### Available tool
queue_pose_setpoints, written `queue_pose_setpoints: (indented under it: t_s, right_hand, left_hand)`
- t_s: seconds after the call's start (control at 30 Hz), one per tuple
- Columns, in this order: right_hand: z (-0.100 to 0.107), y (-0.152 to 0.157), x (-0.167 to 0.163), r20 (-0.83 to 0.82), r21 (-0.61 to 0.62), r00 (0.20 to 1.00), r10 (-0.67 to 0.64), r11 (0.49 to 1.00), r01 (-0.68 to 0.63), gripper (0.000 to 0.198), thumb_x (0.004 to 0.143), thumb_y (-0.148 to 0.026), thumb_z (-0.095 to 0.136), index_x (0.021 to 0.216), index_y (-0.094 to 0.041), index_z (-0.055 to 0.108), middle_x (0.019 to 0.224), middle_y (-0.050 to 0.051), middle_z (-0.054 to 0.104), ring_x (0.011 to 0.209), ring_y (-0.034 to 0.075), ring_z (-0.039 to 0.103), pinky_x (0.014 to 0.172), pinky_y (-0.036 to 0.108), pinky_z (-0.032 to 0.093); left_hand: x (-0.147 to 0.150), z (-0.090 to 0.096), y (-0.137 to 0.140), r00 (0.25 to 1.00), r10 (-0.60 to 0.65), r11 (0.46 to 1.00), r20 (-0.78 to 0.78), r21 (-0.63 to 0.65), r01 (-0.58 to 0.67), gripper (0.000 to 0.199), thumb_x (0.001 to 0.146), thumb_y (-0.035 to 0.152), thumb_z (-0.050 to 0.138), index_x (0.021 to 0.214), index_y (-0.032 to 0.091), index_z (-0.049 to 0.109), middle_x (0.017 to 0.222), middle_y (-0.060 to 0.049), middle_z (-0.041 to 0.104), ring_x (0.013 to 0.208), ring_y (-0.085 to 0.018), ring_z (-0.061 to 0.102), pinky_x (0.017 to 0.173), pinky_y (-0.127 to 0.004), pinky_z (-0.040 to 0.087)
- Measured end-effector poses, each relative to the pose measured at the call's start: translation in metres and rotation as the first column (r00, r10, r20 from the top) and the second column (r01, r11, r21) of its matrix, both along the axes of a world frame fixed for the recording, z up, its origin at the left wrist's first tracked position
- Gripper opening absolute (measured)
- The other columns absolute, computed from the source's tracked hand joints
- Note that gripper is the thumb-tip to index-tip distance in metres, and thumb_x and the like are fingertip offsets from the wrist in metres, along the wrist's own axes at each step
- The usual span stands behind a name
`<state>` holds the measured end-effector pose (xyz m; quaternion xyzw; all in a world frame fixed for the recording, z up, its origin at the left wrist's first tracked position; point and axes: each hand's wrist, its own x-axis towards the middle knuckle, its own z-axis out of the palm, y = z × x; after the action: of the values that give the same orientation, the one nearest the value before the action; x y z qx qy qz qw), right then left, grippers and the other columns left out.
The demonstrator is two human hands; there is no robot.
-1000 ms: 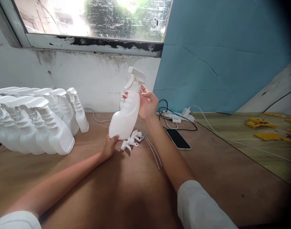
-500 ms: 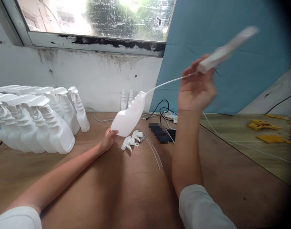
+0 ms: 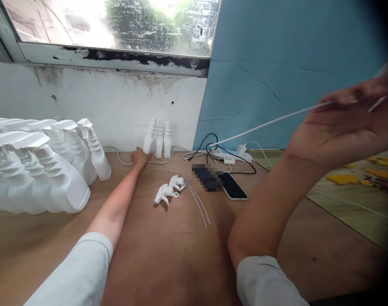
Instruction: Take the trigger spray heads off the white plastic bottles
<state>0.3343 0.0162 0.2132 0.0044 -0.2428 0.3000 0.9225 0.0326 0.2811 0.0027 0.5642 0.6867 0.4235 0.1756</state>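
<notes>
Against the wall, my left hand [image 3: 140, 157] grips the base of a white plastic bottle [image 3: 150, 138] with no sprayer on its neck. Two more such bottles [image 3: 163, 140] stand just right of it. My right hand [image 3: 350, 114] is raised at the right edge, fingers curled round a white sprayer head that is blurred and mostly cut off. From that hand a long thin white tube [image 3: 270, 123] slopes down to the left, its end free in the air. Loose trigger sprayer heads [image 3: 168, 189], a small white ring [image 3: 176, 195] and thin tubes [image 3: 198, 204] lie on the table.
Several bottles with sprayers [image 3: 50, 178] stand in rows at the left. A phone [image 3: 234, 186] and a blurred-out dark object [image 3: 208, 177] lie mid-table. Cables and a power strip [image 3: 235, 155] are behind them. Yellow pieces [image 3: 343, 178] lie at the right.
The tube has come out of the bottle as my right hand moved right and toward me. My left hand has carried the bottle upright to the wall, beside the other two.
</notes>
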Motion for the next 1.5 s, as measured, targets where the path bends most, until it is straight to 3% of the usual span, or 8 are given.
queue_pose_setpoints:
  t_s: [0.2,0.57,0.83,0.9,1.07,1.17,1.27,1.5]
  right_hand:
    - [0.0,0.012,-0.009,0.201,0.036,0.965,-0.17,0.985,0.166,0.041,0.09,-0.022,0.036,0.074,-0.021,0.074,0.128,-0.005,0.059,0.121,0.018,0.053,0.053,0.01,0.047]
    - [0.001,0.021,-0.021,0.294,0.044,0.951,-0.098,0.995,0.089,0.056,0.097,-0.021,0.023,0.069,-0.022,0.072,0.088,-0.005,0.071,0.066,0.003,0.068,0.048,0.009,0.044]
    - [-0.008,0.033,-0.043,0.487,-0.131,0.849,0.206,0.978,-0.162,0.041,0.091,-0.017,0.03,0.076,-0.016,0.068,0.091,0.006,0.066,0.052,0.006,0.046,0.05,0.022,0.043]
    - [-0.024,0.042,-0.054,0.524,-0.348,0.722,0.452,0.887,-0.303,0.026,0.087,-0.019,0.04,0.079,-0.014,0.064,0.083,0.009,0.063,0.056,0.009,0.046,0.049,0.023,0.04]
    - [-0.094,0.065,-0.088,0.201,-0.799,0.214,0.956,0.287,-0.529,0.009,0.085,-0.013,0.045,0.085,-0.013,0.054,0.076,0.006,0.053,0.055,0.009,0.04,0.045,0.018,0.036]
    - [-0.13,0.074,-0.105,0.048,-0.853,0.017,0.999,0.05,-0.519,0.013,0.091,-0.017,0.039,0.084,-0.013,0.05,0.074,0.004,0.05,0.05,0.006,0.034,0.046,0.015,0.035]
    - [-0.151,0.077,-0.117,0.014,-0.889,-0.047,0.999,-0.009,-0.457,0.023,0.096,-0.024,0.034,0.08,-0.013,0.047,0.067,0.0,0.045,0.045,0.004,0.029,0.042,0.013,0.031]
    - [-0.165,0.073,-0.124,0.042,-0.958,-0.071,0.997,0.02,-0.286,0.04,0.096,-0.046,0.035,0.07,-0.017,0.041,0.05,-0.01,0.022,0.035,0.003,0.01,0.032,0.014,0.009]
  left_hand:
    - [0.004,-0.015,0.016,0.98,0.001,0.988,-0.198,-0.153,-0.032,0.075,0.059,0.068,0.069,0.107,0.012,0.057,0.125,-0.03,0.054,0.13,-0.047,0.034,0.095,-0.055,0.033]
    - [0.016,-0.01,0.031,0.973,-0.04,0.977,-0.226,-0.213,-0.01,0.095,0.055,0.069,0.071,0.124,0.007,0.049,0.139,-0.029,0.042,0.134,-0.046,0.027,0.099,-0.052,0.031]
    - [0.001,0.013,0.008,0.995,-0.096,0.991,-0.031,-0.092,0.093,0.086,0.053,0.051,0.081,0.121,0.011,0.048,0.136,-0.026,0.043,0.131,-0.044,0.032,0.102,-0.051,0.031]
    - [-0.004,0.023,-0.008,0.993,-0.118,0.993,0.024,0.009,0.117,0.074,0.062,0.046,0.077,0.121,0.012,0.047,0.132,-0.023,0.045,0.129,-0.039,0.036,0.102,-0.047,0.033]
    - [0.0,0.037,-0.08,0.903,-0.4,0.905,0.157,0.223,0.362,0.043,0.088,0.045,0.049,0.121,0.018,0.05,0.117,-0.011,0.056,0.102,-0.021,0.058,0.084,-0.031,0.048]
    - [0.006,0.036,-0.134,0.731,-0.658,0.75,0.182,0.249,0.613,0.043,0.085,0.05,0.053,0.117,0.021,0.057,0.105,-0.007,0.062,0.084,-0.017,0.062,0.076,-0.028,0.05]
    - [0.006,0.033,-0.169,0.426,-0.851,0.519,0.308,0.362,0.774,0.039,0.084,0.049,0.059,0.106,0.017,0.06,0.102,-0.008,0.062,0.079,-0.016,0.06,0.076,-0.029,0.049]
    - [0.008,0.023,-0.18,0.429,-0.822,0.564,0.374,0.437,0.7,0.032,0.086,0.048,0.057,0.087,0.016,0.056,0.087,-0.004,0.057,0.058,-0.009,0.049,0.056,-0.023,0.042]
